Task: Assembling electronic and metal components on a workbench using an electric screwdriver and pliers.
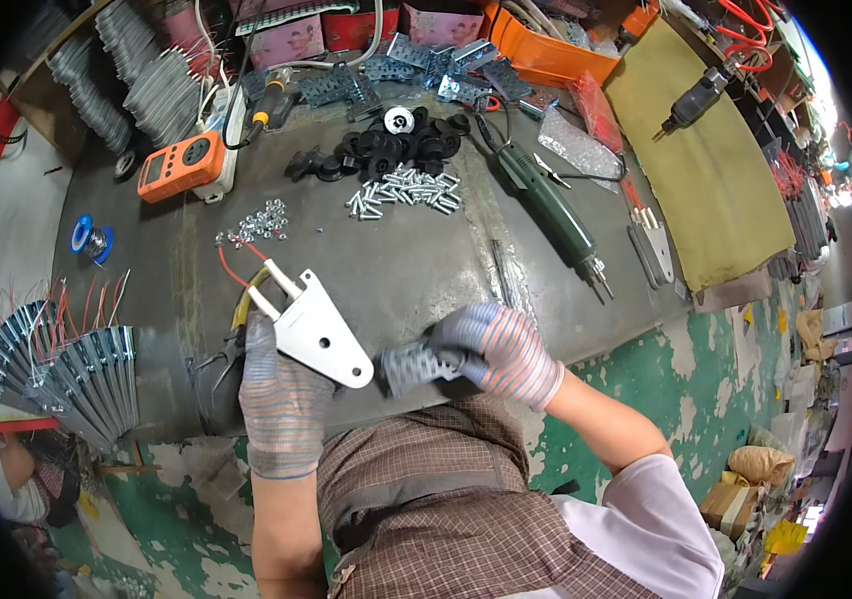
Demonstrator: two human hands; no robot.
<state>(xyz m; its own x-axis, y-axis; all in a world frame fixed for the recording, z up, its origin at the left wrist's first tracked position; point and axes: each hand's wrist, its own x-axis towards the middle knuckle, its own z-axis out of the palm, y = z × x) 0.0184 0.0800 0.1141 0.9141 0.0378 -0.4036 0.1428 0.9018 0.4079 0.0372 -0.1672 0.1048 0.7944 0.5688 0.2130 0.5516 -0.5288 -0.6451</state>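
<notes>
My left hand [286, 409], in a striped knit glove, is closed on a white triangular plate [321, 329] with two round holes. White sleeves with red and yellow wires stick out of the plate's far end. Just right of the plate's tip, my right hand [506, 349], gloved alike, grips a perforated metal bracket [414, 367], which is smeared by motion. Something dark shows at the fingers of that hand, too blurred to name. Beyond the hands lie a pile of silver screws [404, 194], small nuts [264, 222] and black round knobs [386, 145].
A green electric screwdriver [546, 205] lies at the right, near a second white plate [658, 250] with wires. Fanned metal strips [86, 374] with wires cover the left. An orange meter [181, 168], a solder spool [92, 240] and more metal brackets [331, 85] stand farther back.
</notes>
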